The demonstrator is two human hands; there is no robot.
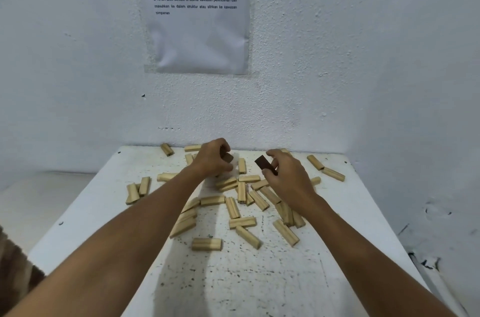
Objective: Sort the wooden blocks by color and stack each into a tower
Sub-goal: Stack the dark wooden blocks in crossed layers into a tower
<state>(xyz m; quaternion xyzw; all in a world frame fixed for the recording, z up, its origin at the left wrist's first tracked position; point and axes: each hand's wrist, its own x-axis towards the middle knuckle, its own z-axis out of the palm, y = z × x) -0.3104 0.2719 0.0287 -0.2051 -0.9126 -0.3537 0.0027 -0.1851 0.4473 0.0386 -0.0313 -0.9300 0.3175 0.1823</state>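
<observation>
Overhead, wall sheet (pixel 198 12) reading "Susun blok"

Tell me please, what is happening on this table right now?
A person is sorting wooden blocks. The right hand pinches a dark brown rectangular wooden block; the left hand grips another dark block. Many pale rectangular wooden blocks lie scattered flat on the white speckled table. No tower stands yet.

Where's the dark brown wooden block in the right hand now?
Head view, right of centre: the dark brown wooden block is pinched in the right hand, above the scattered light wooden blocks.
</observation>
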